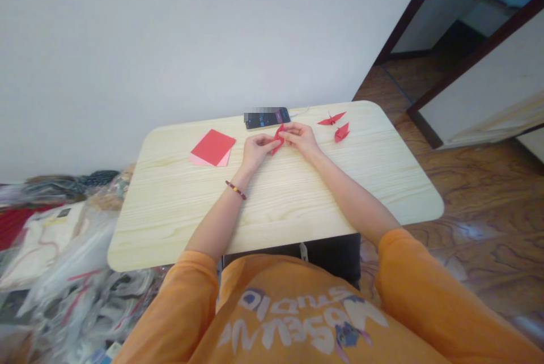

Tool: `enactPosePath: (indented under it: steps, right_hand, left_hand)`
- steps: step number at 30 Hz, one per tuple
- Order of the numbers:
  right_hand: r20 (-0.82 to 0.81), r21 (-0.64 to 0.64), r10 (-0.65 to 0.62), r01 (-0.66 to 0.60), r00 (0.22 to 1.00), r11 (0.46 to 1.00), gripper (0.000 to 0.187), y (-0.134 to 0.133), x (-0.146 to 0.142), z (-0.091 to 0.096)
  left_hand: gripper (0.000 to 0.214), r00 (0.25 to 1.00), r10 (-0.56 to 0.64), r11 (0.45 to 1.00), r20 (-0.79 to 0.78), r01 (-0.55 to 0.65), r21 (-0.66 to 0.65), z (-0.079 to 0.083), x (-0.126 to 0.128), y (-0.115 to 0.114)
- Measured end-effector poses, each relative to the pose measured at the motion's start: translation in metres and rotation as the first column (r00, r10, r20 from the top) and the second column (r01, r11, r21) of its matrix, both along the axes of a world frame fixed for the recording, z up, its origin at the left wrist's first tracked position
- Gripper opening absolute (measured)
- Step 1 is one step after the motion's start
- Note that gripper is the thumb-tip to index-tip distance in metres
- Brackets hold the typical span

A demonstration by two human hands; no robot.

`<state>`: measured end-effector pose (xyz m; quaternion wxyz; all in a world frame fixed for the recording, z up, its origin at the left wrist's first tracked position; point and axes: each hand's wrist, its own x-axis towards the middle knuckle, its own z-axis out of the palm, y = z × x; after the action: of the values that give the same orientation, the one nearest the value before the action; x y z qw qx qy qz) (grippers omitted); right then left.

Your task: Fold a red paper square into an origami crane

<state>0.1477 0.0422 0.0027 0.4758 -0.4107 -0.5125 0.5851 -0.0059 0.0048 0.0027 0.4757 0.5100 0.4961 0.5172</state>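
Observation:
Between my two hands is a small folded piece of red origami paper [278, 140], held just above the table. My left hand [256, 152] pinches its lower left side, with a beaded bracelet on the wrist. At its upper right, my right hand [300, 137] grips the paper between thumb and fingers. The fingers partly cover the folds, so its exact shape is hard to make out. To the right lie two red paper cranes: one with spread wings [332, 119] and a more compact one [341, 132].
A phone [267, 119] with a white cable lies by the wall, just beyond my hands. Red paper squares [213, 147] rest over pink ones at the left. The pale wooden table [170, 199] has rounded corners. Plastic bags [85, 273] are heaped on the floor at left.

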Motion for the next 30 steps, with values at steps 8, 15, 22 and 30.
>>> enactPosePath:
  steps: [8,15,22,30]
  right_hand:
    - [0.046,0.029,-0.055,0.054,0.997,0.998,0.041,-0.004,-0.002,0.003]
    - [0.17,0.203,-0.175,0.14,0.97,0.969,0.023,-0.008,-0.005,-0.001]
    - [0.287,0.304,-0.274,0.184,0.918,0.935,0.02,-0.012,-0.005,-0.002]
    - [0.308,0.402,-0.335,0.197,0.891,0.894,0.013,-0.017,-0.004,0.002]
  left_hand:
    - [0.034,0.987,0.105,0.994,0.118,-0.104,-0.016,-0.008,0.002,0.005]
    - [0.038,0.99,0.074,0.997,0.123,-0.07,-0.038,-0.005,0.005,0.001]
    - [0.043,0.982,0.006,0.999,0.19,0.004,-0.054,-0.005,0.006,0.002]
    - [0.049,0.978,0.032,0.997,0.208,-0.017,-0.073,-0.003,0.007,0.002]
